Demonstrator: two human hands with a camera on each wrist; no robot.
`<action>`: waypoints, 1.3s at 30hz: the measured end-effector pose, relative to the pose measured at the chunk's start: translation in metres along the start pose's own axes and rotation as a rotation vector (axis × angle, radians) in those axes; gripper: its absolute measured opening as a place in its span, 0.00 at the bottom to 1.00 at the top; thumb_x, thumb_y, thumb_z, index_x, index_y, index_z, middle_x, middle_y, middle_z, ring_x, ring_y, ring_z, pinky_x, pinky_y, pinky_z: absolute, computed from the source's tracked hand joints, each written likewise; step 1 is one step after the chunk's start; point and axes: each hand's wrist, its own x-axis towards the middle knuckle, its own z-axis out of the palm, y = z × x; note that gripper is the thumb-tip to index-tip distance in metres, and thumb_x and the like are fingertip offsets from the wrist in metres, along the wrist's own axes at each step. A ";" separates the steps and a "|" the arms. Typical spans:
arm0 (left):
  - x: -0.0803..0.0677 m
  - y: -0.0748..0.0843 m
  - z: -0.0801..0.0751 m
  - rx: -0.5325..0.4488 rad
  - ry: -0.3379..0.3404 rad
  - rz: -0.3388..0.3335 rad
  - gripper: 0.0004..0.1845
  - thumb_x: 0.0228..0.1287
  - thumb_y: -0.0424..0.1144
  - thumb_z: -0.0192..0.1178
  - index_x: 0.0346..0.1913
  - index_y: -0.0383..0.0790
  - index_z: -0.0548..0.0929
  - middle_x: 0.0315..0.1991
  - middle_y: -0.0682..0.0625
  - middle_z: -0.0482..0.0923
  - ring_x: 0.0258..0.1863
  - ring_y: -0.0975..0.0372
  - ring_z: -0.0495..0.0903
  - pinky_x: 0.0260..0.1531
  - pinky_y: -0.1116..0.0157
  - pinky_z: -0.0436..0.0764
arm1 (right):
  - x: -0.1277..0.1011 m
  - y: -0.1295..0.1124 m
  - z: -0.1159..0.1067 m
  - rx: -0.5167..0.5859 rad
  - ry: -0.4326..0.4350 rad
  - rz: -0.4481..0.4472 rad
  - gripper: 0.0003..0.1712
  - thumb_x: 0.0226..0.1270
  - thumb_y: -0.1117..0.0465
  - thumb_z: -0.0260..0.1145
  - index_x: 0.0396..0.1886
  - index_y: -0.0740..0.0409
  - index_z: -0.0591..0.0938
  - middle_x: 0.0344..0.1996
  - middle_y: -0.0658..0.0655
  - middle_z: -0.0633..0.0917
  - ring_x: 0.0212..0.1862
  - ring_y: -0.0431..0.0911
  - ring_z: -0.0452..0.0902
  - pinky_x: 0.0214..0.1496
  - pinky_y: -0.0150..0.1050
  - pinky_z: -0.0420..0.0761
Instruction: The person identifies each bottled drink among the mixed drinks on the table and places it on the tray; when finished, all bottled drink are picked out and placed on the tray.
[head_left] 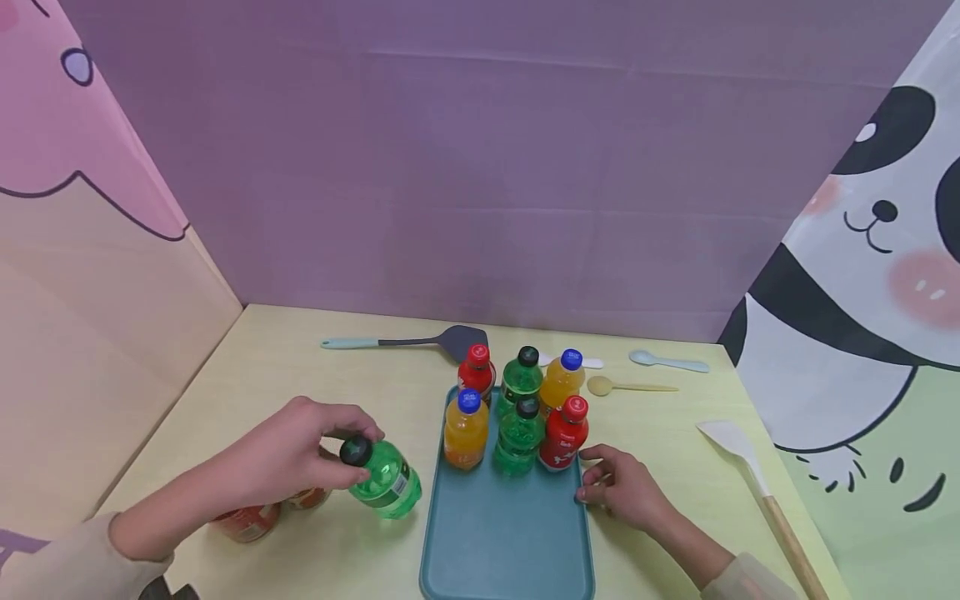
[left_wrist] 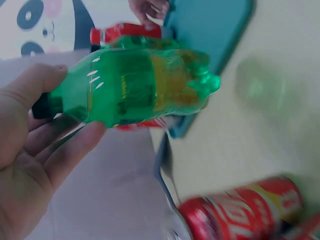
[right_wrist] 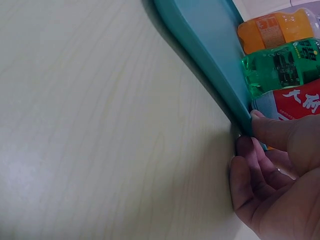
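Observation:
My left hand [head_left: 300,446] pinches a green soda bottle [head_left: 390,483] around its neck, just below the black cap. The bottle leans, its base pointing right, left of the blue-green tray [head_left: 510,542]. In the left wrist view the bottle [left_wrist: 135,85] looks raised above the table. On the tray's far half stand several bottles: green ones [head_left: 519,437] with black caps, orange ones [head_left: 465,433] with blue caps and red ones [head_left: 564,437] with red caps. My right hand [head_left: 622,487] grips the tray's right rim beside the front red bottle; the right wrist view shows the thumb [right_wrist: 272,131] on the rim.
Red cans [head_left: 247,523] stand by the left forearm, partly hidden by it. Behind the tray lies a dark spatula [head_left: 457,340]. A yellow spoon [head_left: 600,386] and a light blue spoon [head_left: 645,358] lie at back right, with a wooden-handled white spatula [head_left: 750,467] along the right edge.

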 end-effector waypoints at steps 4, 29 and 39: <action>0.020 0.018 0.007 -0.028 0.015 0.019 0.14 0.61 0.37 0.74 0.49 0.47 0.86 0.46 0.56 0.88 0.45 0.65 0.85 0.41 0.71 0.87 | 0.000 0.001 0.000 0.004 0.004 0.017 0.33 0.56 0.65 0.80 0.61 0.60 0.80 0.34 0.53 0.85 0.35 0.47 0.79 0.31 0.41 0.84; 0.115 0.071 0.109 0.123 -0.177 0.030 0.13 0.58 0.49 0.77 0.41 0.51 0.85 0.29 0.65 0.81 0.28 0.72 0.76 0.27 0.76 0.79 | -0.005 -0.001 0.001 0.010 0.009 0.020 0.33 0.55 0.65 0.81 0.61 0.60 0.80 0.34 0.53 0.85 0.35 0.47 0.79 0.33 0.41 0.85; 0.117 0.065 0.114 0.011 -0.248 -0.012 0.21 0.60 0.54 0.75 0.54 0.55 0.86 0.42 0.66 0.84 0.43 0.69 0.80 0.37 0.74 0.81 | -0.007 -0.002 -0.010 0.004 -0.110 -0.052 0.35 0.60 0.62 0.78 0.65 0.66 0.76 0.34 0.54 0.84 0.34 0.47 0.80 0.31 0.40 0.84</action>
